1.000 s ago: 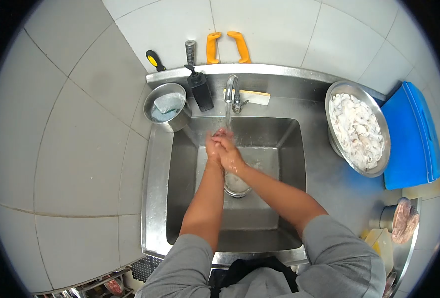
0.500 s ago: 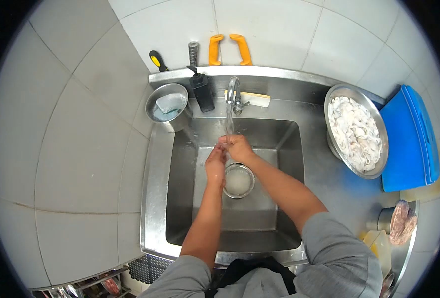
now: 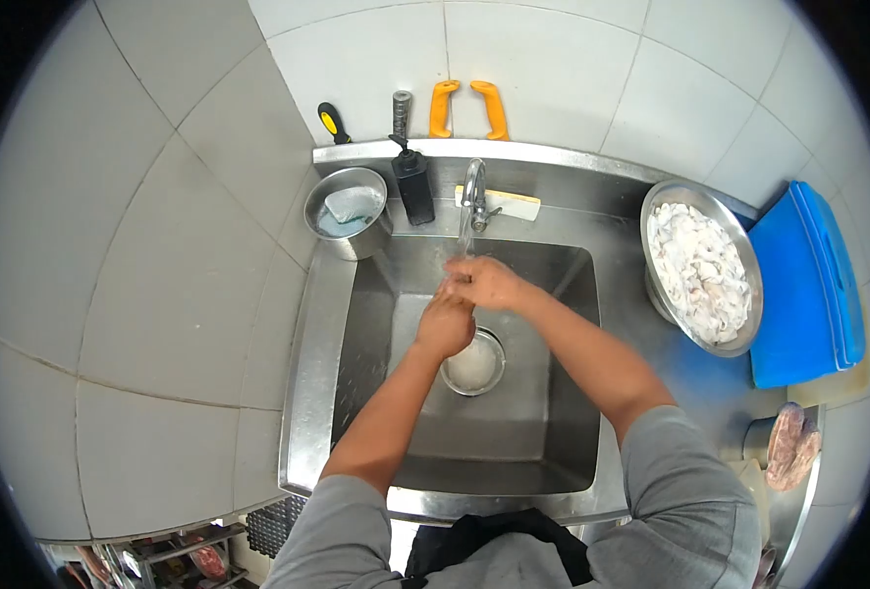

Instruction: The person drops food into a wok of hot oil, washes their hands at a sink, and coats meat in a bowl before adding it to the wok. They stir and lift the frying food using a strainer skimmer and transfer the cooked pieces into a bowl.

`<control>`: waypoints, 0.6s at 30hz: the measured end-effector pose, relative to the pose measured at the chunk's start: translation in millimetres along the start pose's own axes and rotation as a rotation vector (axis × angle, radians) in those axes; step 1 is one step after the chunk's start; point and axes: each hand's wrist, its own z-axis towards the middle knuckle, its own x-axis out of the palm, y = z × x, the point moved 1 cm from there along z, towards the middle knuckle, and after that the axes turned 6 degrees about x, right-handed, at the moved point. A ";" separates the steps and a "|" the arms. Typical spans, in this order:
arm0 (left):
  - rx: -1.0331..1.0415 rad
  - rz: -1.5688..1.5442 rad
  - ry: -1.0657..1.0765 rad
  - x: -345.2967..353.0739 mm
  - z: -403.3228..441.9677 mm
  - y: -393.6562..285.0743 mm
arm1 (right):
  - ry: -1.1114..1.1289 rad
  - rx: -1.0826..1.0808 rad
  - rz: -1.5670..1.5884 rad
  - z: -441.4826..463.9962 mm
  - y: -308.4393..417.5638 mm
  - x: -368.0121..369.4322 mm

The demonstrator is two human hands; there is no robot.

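Through the head camera I have the right hand [image 3: 492, 283] overlapping the left hand [image 3: 445, 324] at the fingertips, towards the sink's [image 3: 514, 422] back edge; I cannot tell whether either grips anything. Water from the faucet [image 3: 475, 182] falls onto them. I see a steel pot [image 3: 364, 242] by the counter's [image 3: 620, 280] back left corner, and a bowl [image 3: 752, 329] of whitish pieces well right of the sink.

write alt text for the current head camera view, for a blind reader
A person's left hand and right hand are together under water running from a faucet, over a steel sink. On the counter to the right, a metal bowl of white pieces stands beside a blue box; a black pump bottle stands left of the faucet.
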 end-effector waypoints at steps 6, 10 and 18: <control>-0.422 -0.616 -0.031 8.8 -25.1 -3.6 | -0.264 0.041 -0.431 10.8 -8.9 -22.8; -0.369 -0.067 0.985 -0.6 -84.2 -51.8 | -0.534 0.127 -0.799 20.9 -44.8 -7.9; -0.490 -0.745 0.201 -6.8 -169.7 -22.5 | 0.163 0.449 0.662 -17.9 40.8 -54.5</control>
